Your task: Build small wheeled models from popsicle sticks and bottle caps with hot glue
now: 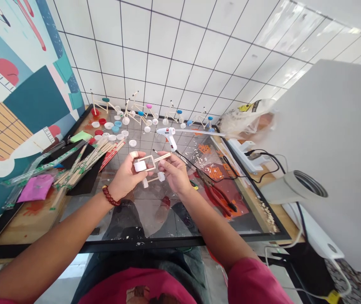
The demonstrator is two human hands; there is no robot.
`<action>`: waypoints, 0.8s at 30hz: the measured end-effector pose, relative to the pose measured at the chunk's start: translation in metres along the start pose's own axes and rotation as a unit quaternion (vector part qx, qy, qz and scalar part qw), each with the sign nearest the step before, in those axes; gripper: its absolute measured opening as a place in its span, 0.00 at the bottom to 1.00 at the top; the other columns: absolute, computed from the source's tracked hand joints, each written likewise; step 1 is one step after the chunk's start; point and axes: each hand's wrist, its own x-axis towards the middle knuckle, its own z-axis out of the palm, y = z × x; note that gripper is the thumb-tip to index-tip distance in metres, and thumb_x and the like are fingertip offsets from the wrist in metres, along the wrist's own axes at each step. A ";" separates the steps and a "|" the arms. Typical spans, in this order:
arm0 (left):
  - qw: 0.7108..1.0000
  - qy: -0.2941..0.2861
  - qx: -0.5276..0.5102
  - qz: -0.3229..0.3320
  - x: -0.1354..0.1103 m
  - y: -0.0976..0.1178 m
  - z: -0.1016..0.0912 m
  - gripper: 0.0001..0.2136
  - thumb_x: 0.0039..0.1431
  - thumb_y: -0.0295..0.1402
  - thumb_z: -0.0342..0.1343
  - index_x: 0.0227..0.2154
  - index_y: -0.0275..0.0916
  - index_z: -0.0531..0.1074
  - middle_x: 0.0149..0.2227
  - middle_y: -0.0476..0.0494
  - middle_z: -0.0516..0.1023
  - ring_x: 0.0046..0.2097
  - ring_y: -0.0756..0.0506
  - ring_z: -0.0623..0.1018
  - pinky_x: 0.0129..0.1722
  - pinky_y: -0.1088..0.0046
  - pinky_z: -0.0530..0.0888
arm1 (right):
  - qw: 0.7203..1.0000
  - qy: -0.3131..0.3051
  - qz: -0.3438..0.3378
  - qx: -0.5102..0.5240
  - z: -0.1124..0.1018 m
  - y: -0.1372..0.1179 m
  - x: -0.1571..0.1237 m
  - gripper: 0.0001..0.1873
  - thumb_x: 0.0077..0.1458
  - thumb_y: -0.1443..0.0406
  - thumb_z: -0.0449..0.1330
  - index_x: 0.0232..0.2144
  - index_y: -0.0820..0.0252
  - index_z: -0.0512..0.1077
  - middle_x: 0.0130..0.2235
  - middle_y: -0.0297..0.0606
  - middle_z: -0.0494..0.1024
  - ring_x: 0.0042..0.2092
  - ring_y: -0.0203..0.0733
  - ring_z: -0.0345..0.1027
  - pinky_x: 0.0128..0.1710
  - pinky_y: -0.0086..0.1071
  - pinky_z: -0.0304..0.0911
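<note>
- Frame [152,162], small, of pale wood, is held up in both hands over the glass tabletop [117,226], abt. mid-table, w/ a white cap [140,166] at its L end.
- Nearest cam: worker's pink shirt [136,276], black table edge [130,245] just beyond it.
- L hand [126,173], beaded bracelet [111,196] on wrist, has thumb & fingers closed round the frame's capped end.
- R hand [176,171] pinches a thin stick [162,157] btwn thumb & fingertips, no gap left; stick's L end meets the frame, can't tell if attached.
- Pliers [224,197], red-handled, lie R of the R forearm on a red-orange patch.
- Pink packet [35,188] sits far L, near a loose pile of sticks [87,162] w/ green-marked ends, partly over black sheets [81,185].
- Glue gun [169,137], white, rests just past the hands, black cord [196,168] trailing R.
- Caps [108,125] in red, white & blue are scattered back L.
- Stick models [149,106] w/ colored tops line the rear, nr. white tiled wall [168,55]; plastic bag [250,120] at back R.
</note>
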 end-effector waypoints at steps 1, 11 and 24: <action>1.000 -0.002 -0.001 -0.001 0.000 0.000 0.000 0.24 0.43 0.28 0.66 0.44 0.40 0.65 0.44 0.47 0.71 0.43 0.45 0.79 0.39 0.64 0.80 | 1.000 0.000 -0.002 0.000 0.000 0.000 0.000 0.17 0.42 0.60 0.68 0.38 0.55 0.77 0.28 0.29 0.71 0.28 0.31 0.60 0.30 0.28 0.60; 0.999 -0.008 -0.022 -0.040 0.001 0.000 -0.004 0.22 0.50 0.46 0.63 0.41 0.35 0.70 0.30 0.45 0.75 0.25 0.49 0.76 0.18 0.75 0.73 | 1.000 0.026 -0.014 -0.008 -0.003 -0.003 0.002 0.15 0.43 0.58 0.69 0.35 0.56 0.77 0.25 0.28 0.69 0.26 0.30 0.58 0.27 0.27 0.56; 0.998 0.003 -0.035 -0.055 0.003 0.000 -0.004 0.23 0.50 0.52 0.61 0.32 0.34 0.72 0.28 0.46 0.74 0.20 0.51 0.72 0.11 0.79 0.62 | 0.997 0.039 -0.033 -0.054 -0.002 0.008 0.003 0.14 0.42 0.57 0.71 0.26 0.59 0.75 0.20 0.26 0.70 0.22 0.29 0.58 0.24 0.26 0.54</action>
